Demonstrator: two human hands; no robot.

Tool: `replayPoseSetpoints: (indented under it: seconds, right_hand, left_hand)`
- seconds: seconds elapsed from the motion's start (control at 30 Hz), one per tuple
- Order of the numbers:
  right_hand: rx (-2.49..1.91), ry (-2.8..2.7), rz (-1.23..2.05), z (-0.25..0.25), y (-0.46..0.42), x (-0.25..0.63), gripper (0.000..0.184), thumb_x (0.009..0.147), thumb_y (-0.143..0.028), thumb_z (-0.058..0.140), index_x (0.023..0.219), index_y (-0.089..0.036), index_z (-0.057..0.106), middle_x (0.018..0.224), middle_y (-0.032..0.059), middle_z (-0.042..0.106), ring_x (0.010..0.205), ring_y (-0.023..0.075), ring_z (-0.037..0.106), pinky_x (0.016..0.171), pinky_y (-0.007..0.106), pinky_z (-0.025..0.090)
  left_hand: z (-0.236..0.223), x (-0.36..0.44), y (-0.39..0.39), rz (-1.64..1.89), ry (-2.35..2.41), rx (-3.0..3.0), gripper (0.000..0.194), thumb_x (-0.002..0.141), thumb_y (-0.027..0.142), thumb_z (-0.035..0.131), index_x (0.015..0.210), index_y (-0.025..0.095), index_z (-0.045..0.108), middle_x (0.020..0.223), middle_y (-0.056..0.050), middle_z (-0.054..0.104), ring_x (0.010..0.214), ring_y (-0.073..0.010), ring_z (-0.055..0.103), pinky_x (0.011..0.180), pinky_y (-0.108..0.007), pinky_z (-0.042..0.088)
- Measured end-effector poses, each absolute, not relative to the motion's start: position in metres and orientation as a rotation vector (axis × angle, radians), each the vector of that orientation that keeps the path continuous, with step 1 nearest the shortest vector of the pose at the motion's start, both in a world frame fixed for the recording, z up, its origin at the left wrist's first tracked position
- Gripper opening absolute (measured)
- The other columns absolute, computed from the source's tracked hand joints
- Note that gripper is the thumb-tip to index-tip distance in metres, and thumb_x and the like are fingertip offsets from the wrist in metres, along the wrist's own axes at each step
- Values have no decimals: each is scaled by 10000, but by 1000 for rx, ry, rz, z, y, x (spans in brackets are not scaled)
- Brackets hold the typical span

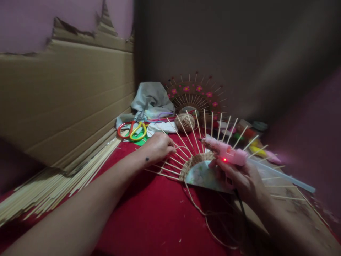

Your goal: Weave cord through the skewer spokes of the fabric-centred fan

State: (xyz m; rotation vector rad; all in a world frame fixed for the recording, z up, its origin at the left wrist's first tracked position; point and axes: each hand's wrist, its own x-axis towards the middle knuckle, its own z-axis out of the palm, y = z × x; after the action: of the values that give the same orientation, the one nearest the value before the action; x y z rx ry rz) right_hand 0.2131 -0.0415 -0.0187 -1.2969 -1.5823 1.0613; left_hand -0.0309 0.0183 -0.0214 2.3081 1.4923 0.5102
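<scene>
My right hand [239, 174] is wrapped round a pink glue gun [226, 151] with a lit red light. A long clear glue stick [287, 176] sticks out of its back, and its nozzle points left above the fan of sticks. That half-round piece has thin wooden sticks [241, 137] spreading from a woven twine band [190, 164] round a pale patterned half disc [204, 175]. My left hand [160, 145] is closed at the left sticks, fingers pinched by a loop of twine [181, 147]; its fingertips are partly hidden. Loose twine [193, 201] trails down from the band.
Red cloth [149, 220] covers the surface. A bundle of sticks [61, 181] lies left beside a cardboard sheet [80, 81]. Scissors [133, 131], a twine ball [185, 122], grey cloth [153, 99] and a flower-decorated fan piece [198, 89] stand behind. A wooden board [301, 213] is at right.
</scene>
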Motion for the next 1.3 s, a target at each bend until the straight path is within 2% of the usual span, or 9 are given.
replayPoseSetpoints:
  seconds: [0.2,0.33,0.47,0.63,1.1,1.3]
  right_hand:
    - [-1302,-1590,1059,-15,-42,208,227,746,-425,573,783,-203,603,518,6,506,426,113,425,379,251,312]
    - [-1312,-1578,1066,-21,-40,211,258,759,-441,559,715,-190,597,501,8,498,417,113,433,377,256,316]
    - [-1298,-1593,1057,-24,-39,211,248,779,-429,549,806,-189,608,511,-1,513,409,108,434,367,248,305]
    - [-1336,-1576,1060,-21,-37,209,278,773,-438,550,681,-179,588,508,16,524,408,108,446,367,250,316]
    - [-1346,-1551,1102,-17,-40,205,244,771,-418,541,656,-203,544,545,9,513,440,120,451,371,248,345]
    - [-1332,-1628,1055,-13,-40,203,261,784,-418,510,621,-215,527,485,-6,478,406,115,419,357,243,322]
  left_hand:
    - [-21,-30,20,503,1497,2286,212,741,263,547,643,138,687,571,-41,624,566,-122,512,586,-264,332]
    - [-21,-29,19,499,1495,2276,207,744,258,547,645,143,687,576,-40,632,572,-127,522,592,-265,336]
    - [-19,-29,18,487,1495,2279,215,752,244,537,629,141,680,567,-41,628,571,-127,526,595,-264,339]
    - [-20,-29,18,486,1491,2312,213,750,249,536,637,141,681,570,-44,626,575,-128,521,598,-265,336]
    - [-19,-29,18,478,1505,2297,247,748,276,523,586,147,658,544,-37,608,560,-120,487,582,-267,321]
    - [-19,-28,17,486,1511,2298,233,742,267,534,589,143,658,532,-28,590,554,-113,480,569,-259,320]
